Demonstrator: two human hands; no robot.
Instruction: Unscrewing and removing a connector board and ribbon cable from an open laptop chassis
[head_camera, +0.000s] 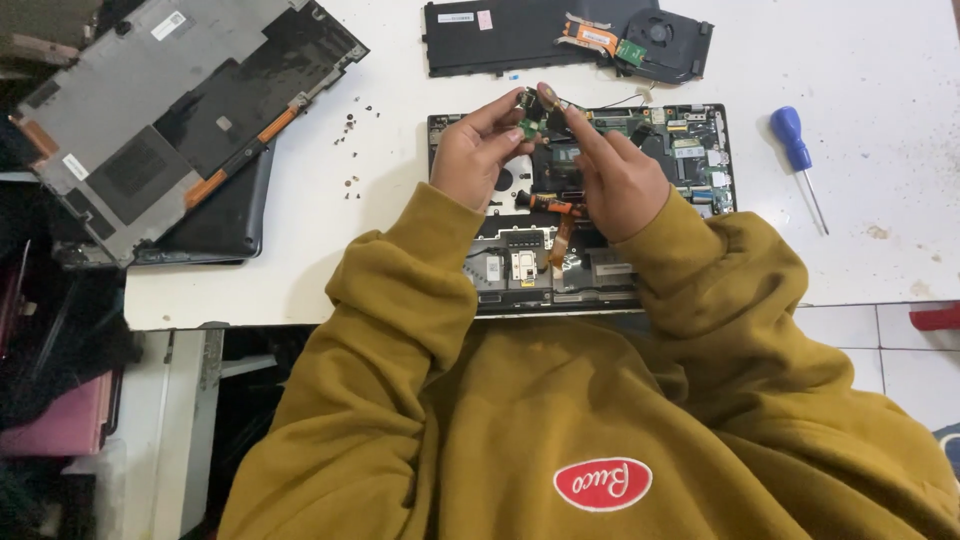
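Pinching a small green circuit board (529, 124) between both your hands, left hand (478, 158) and right hand (610, 172) | above the opened laptop (690, 150) | at the table's (300, 270) near edge.

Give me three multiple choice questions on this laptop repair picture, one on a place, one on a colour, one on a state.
1. Where does the screwdriver lie?
A. right of the opened laptop
B. on the removed cover
C. in a hand

2. What colour is its handle?
A. red
B. blue
C. green

3. What is the small circuit board doing?
A. lying on the table
B. held by both the left hand and right hand
C. seated in the laptop

Answers: A, it rests on the table to the right; B, handle is blue; B, both hands' fingers pinch it above the laptop.
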